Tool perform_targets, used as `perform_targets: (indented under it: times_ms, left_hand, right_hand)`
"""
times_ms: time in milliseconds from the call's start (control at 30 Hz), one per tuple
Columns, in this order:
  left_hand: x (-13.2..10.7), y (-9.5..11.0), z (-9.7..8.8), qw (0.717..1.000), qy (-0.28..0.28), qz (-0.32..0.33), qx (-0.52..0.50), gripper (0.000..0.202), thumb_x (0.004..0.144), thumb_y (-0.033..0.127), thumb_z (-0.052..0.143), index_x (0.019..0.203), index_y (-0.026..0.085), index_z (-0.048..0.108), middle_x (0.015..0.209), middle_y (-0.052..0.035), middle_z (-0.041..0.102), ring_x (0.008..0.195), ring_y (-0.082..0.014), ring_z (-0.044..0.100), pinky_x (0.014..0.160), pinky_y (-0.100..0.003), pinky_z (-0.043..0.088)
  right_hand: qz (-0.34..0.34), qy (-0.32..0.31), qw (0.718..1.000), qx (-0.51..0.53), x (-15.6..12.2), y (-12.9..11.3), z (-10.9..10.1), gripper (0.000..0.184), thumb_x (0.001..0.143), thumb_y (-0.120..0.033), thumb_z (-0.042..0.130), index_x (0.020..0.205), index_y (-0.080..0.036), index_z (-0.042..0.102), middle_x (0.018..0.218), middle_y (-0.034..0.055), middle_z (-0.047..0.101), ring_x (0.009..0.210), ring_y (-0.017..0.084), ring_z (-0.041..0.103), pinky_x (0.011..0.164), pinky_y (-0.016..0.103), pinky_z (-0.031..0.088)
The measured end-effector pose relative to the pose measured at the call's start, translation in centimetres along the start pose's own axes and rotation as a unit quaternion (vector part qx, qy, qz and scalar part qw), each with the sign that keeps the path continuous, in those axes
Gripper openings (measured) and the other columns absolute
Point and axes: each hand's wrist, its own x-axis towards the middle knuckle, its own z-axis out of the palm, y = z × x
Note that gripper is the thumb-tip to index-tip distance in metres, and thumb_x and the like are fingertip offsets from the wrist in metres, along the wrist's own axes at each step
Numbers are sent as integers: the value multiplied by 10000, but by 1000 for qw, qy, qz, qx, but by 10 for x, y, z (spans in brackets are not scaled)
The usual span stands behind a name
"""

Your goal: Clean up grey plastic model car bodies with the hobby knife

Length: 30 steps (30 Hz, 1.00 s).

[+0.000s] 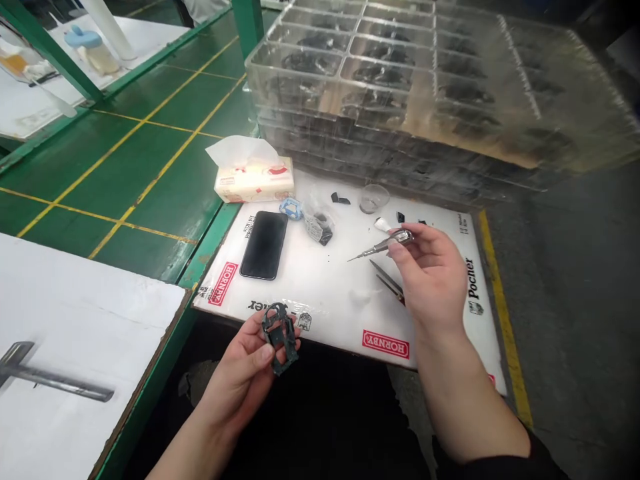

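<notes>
Dark plastic frame, pinched between left-hand fingers

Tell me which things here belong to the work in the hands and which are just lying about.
In use: left hand holding a dark plastic frame; right hand holding a precision screwdriver; tweezers.
Lying about: smartphone; tissue box; stacked clear plastic trays.

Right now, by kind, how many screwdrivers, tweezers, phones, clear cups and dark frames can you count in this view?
Precision screwdriver: 1
Tweezers: 1
Smartphone: 1
Clear cup: 1
Dark frame: 1
Total: 5
</notes>
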Motion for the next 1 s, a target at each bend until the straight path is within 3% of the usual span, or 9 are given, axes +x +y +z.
perform_targets:
  times_ms: [167, 367, 633, 867, 1000]
  left_hand:
    - [8, -1, 4, 999, 22, -23, 4, 638, 795, 341, 1171, 1355, 266, 875, 1328, -96, 931, 1183, -271, 910, 1105, -376, 725]
    - [2, 6, 8, 996, 52, -65, 13, 619, 837, 328, 1142, 1399, 273, 887, 1330, -107, 938, 1168, -263, 922, 1065, -322, 724]
    - [-1, 8, 16, 990, 104, -86, 38, 672, 807, 347, 1158, 1418, 288, 886, 1363, -139, 938, 1263, -313, 917, 1061, -314, 717]
    - [-2, 6, 14, 990, 97, -91, 51, 733, 823, 375, 1148, 1482, 266, 846, 1425, -171, 919, 1330, -359, 896, 1169, -403, 696]
    - [-1, 6, 15, 991, 92, -83, 53, 711, 817, 356, 1148, 1460, 258, 861, 1417, -172, 919, 1273, -329, 907, 1130, -380, 705]
  right_hand:
    - [50, -31, 998, 4, -9, 0, 2, 378, 1003, -362, 1038, 1345, -309, 885, 1294, 45, 902, 1176, 257, 905, 1069, 453, 797]
    - [90, -67, 994, -18, -11, -6, 4, 289, 1041, -305, 1018, 1287, -321, 867, 1326, 52, 899, 1231, 275, 906, 1150, 470, 777]
    - [88, -96, 991, -30, -9, -3, 6, 262, 1043, -259, 999, 1266, -314, 874, 1277, 42, 913, 1192, 265, 921, 1098, 429, 793]
    - [70, -104, 991, -51, -11, -11, 11, 248, 1057, -270, 991, 1274, -326, 886, 1289, 44, 903, 1190, 274, 919, 1110, 459, 792]
    - [72, -90, 992, -45, -13, -10, 7, 271, 1047, -244, 995, 1279, -334, 889, 1299, 43, 904, 1209, 284, 919, 1137, 469, 784]
